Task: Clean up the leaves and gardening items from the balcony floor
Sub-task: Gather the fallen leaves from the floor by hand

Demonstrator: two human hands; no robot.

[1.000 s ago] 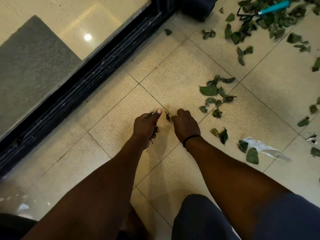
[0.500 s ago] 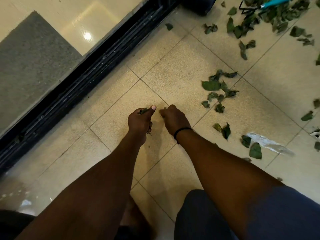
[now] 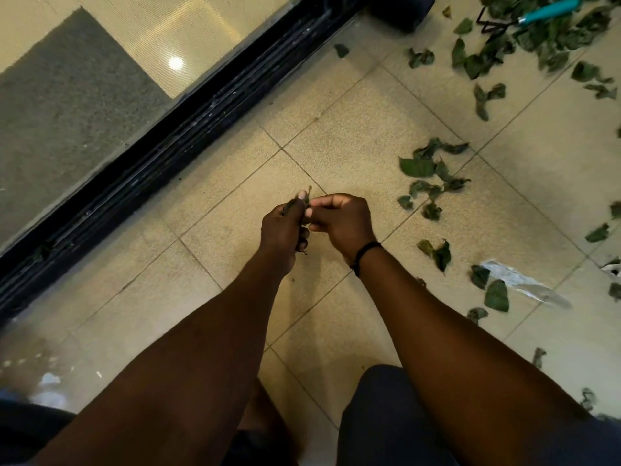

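Note:
My left hand grips a small bunch of dark green leaves above the tiled floor; bits of leaf stick out at its thumb and below its fingers. My right hand, with a black band on the wrist, is curled and touches the left one, its fingertips pinching at the same bunch. More green leaves lie scattered on the tiles to the right. A hand rake with a teal handle lies among a thick heap of leaves at the top right.
A black sliding-door track runs diagonally along the left, with a grey mat behind the glass. A crumpled clear plastic wrapper lies at the right. A dark object stands at the top by the track.
Both hands have lifted from the floor and come together. The small leaf that lay between them on the tile is gone, now at the left hand's bunch.

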